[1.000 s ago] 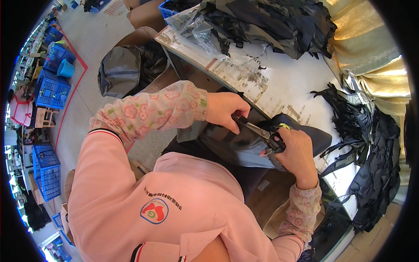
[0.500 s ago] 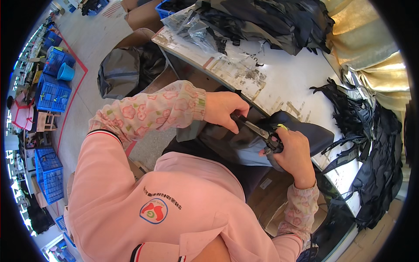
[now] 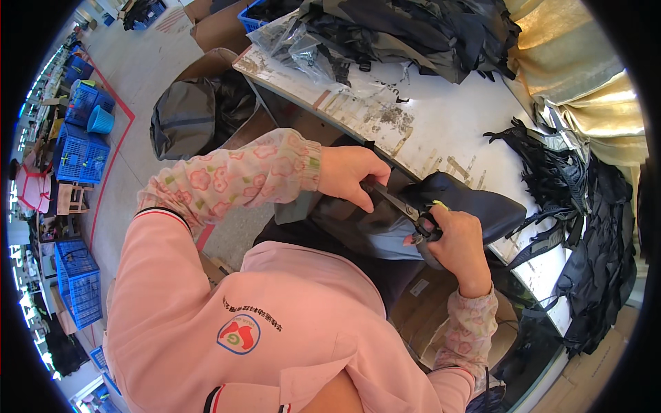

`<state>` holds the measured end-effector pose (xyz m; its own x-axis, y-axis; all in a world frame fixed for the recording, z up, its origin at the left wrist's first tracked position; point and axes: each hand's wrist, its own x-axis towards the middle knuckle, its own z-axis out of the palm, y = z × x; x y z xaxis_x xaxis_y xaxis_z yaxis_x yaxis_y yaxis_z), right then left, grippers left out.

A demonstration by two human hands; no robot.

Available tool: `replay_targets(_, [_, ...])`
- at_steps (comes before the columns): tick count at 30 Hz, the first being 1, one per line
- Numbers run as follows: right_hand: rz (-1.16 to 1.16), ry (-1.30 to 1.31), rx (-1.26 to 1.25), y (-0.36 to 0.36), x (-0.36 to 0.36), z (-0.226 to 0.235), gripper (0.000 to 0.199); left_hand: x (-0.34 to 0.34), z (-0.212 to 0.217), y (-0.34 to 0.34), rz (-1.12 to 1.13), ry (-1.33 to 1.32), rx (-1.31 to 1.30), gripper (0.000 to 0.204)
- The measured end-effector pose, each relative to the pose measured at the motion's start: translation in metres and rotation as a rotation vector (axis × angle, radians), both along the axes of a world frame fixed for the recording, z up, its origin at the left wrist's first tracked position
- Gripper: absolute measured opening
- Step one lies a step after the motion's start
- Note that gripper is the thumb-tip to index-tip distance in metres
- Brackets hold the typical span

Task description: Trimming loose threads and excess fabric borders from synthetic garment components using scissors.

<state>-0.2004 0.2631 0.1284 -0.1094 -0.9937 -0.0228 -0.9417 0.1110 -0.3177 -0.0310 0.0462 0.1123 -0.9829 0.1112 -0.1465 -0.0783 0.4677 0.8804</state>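
My right hand (image 3: 456, 244) is closed around the dark handles of a pair of scissors (image 3: 401, 204), whose metal blades point up and left. The blade tips reach a small dark piece of material (image 3: 374, 186) that my left hand (image 3: 352, 176) pinches between thumb and fingers. Under both hands, a dark, shiny bag-like item (image 3: 354, 230) lies across my lap against the table edge. Its smooth black part (image 3: 482, 206) spreads to the right, onto the table. The exact spot between the blades is too small to make out.
The white table (image 3: 447, 127) has worn, taped patches. Dark fabric pieces (image 3: 427, 34) and clear plastic (image 3: 296, 41) lie at its far end; black straps (image 3: 551, 186) heap at right. A cardboard box (image 3: 237, 62) with a dark bag (image 3: 189, 113) stands left. Blue crates (image 3: 79, 282) line the far left.
The whole view has shifted slightly. Both hands keep their grips, and the scissors stay by the left fingertips with almost no visible movement.
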Motion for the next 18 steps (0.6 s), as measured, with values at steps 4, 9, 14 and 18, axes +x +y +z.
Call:
replay_targets(4, [0.008,-0.087,-0.043,-0.003,0.007,0.009,0.047,0.000,-0.001,0.002,-0.017,-0.051,0.017,0.024])
replay_targets(9, [0.012,-0.090,-0.072,-0.003,0.007,0.009,0.049,-0.001,0.000,0.002,-0.030,-0.045,0.035,0.025])
replay_targets(14, [0.017,-0.064,-0.061,-0.002,0.005,0.003,0.050,-0.002,0.000,0.002,-0.042,-0.041,0.017,0.025])
replay_targets(18, [0.008,-0.047,-0.037,-0.002,0.004,0.001,0.049,-0.001,-0.001,0.002,-0.041,-0.041,0.017,0.024])
